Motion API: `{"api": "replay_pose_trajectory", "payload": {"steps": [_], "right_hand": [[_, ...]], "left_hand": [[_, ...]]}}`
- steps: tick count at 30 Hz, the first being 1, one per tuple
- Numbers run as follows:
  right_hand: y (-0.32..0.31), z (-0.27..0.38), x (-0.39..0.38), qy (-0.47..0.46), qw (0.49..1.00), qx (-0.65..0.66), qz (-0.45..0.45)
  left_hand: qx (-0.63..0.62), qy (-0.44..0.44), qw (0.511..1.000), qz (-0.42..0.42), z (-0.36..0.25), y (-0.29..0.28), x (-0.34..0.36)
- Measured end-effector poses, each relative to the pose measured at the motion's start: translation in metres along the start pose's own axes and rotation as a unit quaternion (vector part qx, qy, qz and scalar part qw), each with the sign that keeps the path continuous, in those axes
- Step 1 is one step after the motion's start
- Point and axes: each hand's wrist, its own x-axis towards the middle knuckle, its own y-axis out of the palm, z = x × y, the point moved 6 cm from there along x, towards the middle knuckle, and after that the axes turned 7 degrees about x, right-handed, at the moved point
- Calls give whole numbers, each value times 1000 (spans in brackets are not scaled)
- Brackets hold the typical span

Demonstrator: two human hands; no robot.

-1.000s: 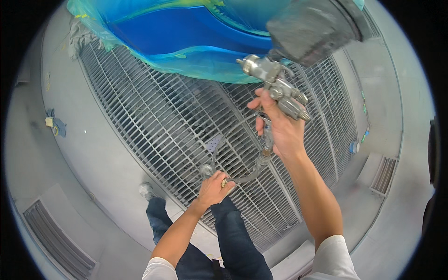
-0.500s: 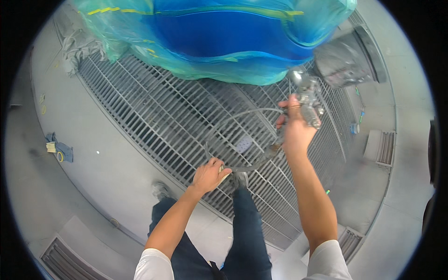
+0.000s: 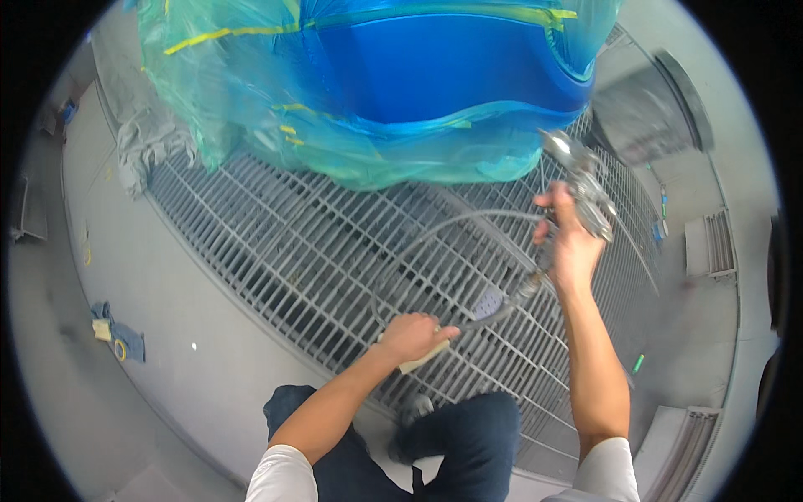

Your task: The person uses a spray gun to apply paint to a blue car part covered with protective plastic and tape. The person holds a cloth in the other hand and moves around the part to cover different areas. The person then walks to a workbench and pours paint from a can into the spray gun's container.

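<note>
My right hand [image 3: 570, 251] grips a metal spray gun [image 3: 581, 184], slightly blurred, held just below and right of the blue panel's lower edge. A grey hose [image 3: 481, 214] loops from the gun toward my left hand [image 3: 411, 335]. That hand is closed around the hose, with a cream-coloured flat piece [image 3: 424, 361] beneath its fingers. Above, the glossy blue curved panel [image 3: 443, 63] is framed by green translucent plastic sheeting [image 3: 217, 92] with strips of yellow tape.
A metal floor grate [image 3: 268, 234] lies below me. A grey bagged bin [image 3: 640, 113] stands back right; crumpled grey fabric [image 3: 146, 151] lies back left. Blue cloths with tape [image 3: 125, 339] are on the left floor. A vent [image 3: 715, 243] sits right, near a tape roll [image 3: 659, 230].
My right hand and the gun have moved right and a little down. My legs have bent, knees rising into view. The blue panel sits further right and fully clear of the gun.
</note>
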Motion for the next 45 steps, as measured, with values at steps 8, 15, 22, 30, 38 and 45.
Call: {"api": "replay_pose_trajectory", "payload": {"steps": [8, 15, 22, 30, 38, 45], "right_hand": [[20, -69, -43, -58, 998, -18, 13], [66, -96, -68, 28, 989, 2, 148], [-21, -45, -31, -160, 985, 15, -69], [3, -40, -47, -87, 991, 19, -104], [95, -57, -84, -8, 987, 34, 158], [22, -11, -26, -123, 992, -4, -36]], "left_hand": [[-4, 63, 970, 233, 56, 62, 32], [39, 97, 959, 263, 76, 64, 31], [-159, 159, 963, 148, 48, 39, 39], [-121, 174, 965, 155, 42, 29, 38], [-32, 163, 942, 292, 51, 33, 22], [-180, 184, 963, 79, 15, 6, 52]]}}
